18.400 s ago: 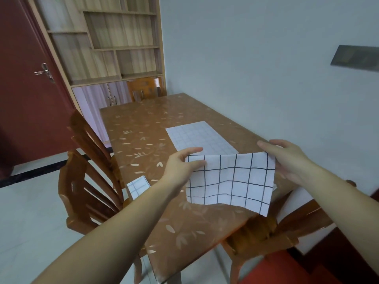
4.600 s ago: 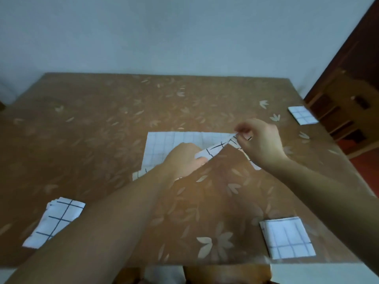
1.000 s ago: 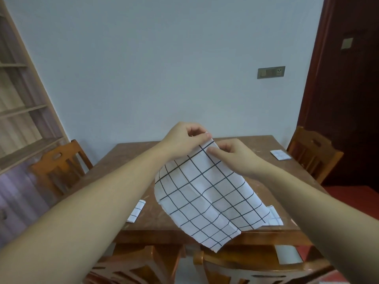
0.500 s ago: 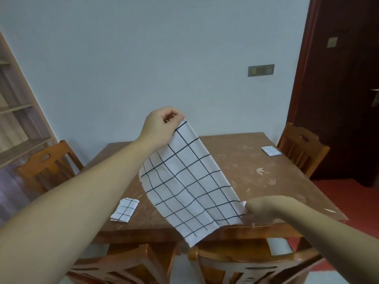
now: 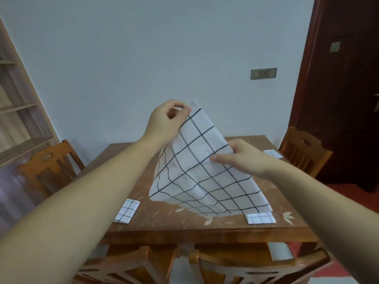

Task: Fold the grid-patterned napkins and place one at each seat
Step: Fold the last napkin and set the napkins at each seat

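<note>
The left hand (image 5: 168,124) pinches the top corner of the open napkin (image 5: 201,171). The right hand (image 5: 244,158) pinches its edge, lower and just right of that grip. The cloth hangs from both grips over the counter (image 5: 184,224), not yet folded. Three folded ones already lie there: the left fold (image 5: 127,211) below and left of the left grip, the near fold (image 5: 260,218) below the right grip, and the far fold (image 5: 272,153) beyond it. Folding and placing this napkin remain, and it is probably the last.
</note>
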